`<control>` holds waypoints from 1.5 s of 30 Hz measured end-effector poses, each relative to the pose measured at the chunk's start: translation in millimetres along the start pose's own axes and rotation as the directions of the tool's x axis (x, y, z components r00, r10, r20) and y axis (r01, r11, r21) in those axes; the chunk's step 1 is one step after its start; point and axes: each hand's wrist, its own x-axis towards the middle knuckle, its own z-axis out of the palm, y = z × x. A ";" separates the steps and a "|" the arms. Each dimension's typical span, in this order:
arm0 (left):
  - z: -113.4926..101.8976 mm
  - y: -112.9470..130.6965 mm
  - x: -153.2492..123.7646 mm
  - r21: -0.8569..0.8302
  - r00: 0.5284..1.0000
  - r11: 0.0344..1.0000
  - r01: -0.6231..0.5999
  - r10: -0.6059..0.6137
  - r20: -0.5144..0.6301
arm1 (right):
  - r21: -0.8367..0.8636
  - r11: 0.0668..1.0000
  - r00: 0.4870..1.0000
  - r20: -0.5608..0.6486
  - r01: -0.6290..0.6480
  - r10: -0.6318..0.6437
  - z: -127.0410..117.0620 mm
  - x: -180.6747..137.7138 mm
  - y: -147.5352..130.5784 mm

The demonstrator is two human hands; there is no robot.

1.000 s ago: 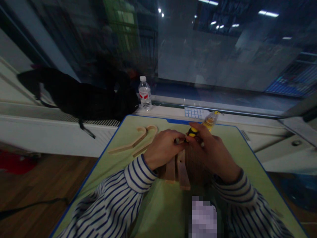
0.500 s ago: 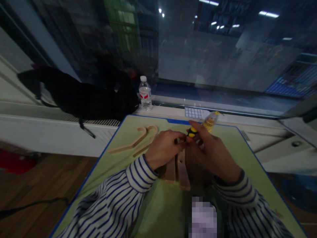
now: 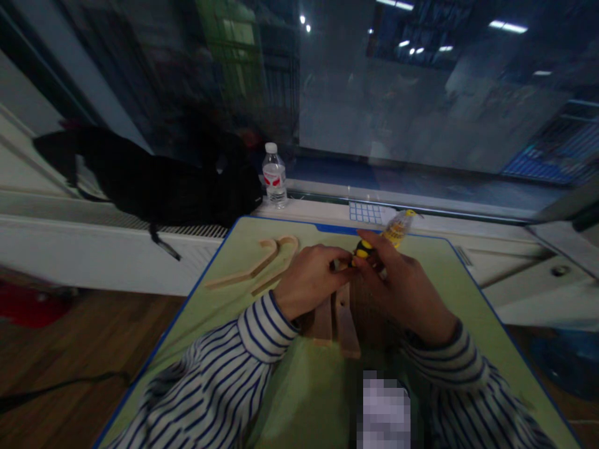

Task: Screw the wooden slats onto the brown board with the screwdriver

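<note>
My right hand (image 3: pixel 406 292) grips the black-and-yellow handle of what looks like a short screwdriver (image 3: pixel 363 249) between thumb and fingers. At the tool's lower end, my left hand (image 3: pixel 309 279) is closed in a pinch; whatever is between its fingertips is too hidden to name. Below the hands, two flat wooden pieces (image 3: pixel 347 333) lie side by side, the right one with a small dark hole. Their upper ends pass under my fingers. Left of my left hand lie two hook-shaped wooden strips (image 3: pixel 266 260) on the green tabletop (image 3: pixel 299 399).
A clear container with yellow markings (image 3: pixel 399 229) is beyond my right hand. On the sill stand a water bottle (image 3: pixel 275 181) and a black bag (image 3: pixel 178 187), left of a blue-gridded sheet (image 3: pixel 365 212). The window (image 3: pixel 397 112) rises behind the table's blue-edged far side.
Both hands stay in nearly the same place. The fingers of my right hand have shifted slightly around the yellow-and-black handle, which has turned a little.
</note>
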 end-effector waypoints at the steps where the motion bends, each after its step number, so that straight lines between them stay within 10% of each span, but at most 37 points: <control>1: 0.3 -0.3 0.0 -0.002 1.000 1.000 0.006 -0.006 -0.001 | -0.001 1.000 1.000 -0.003 -0.001 0.001 -0.1 -0.1 -0.1; 45: -0.2 0.3 -1.0 -0.054 1.000 0.999 -0.004 0.005 0.026 | 0.033 0.999 0.999 -0.035 0.005 -0.004 1.0 0.4 0.4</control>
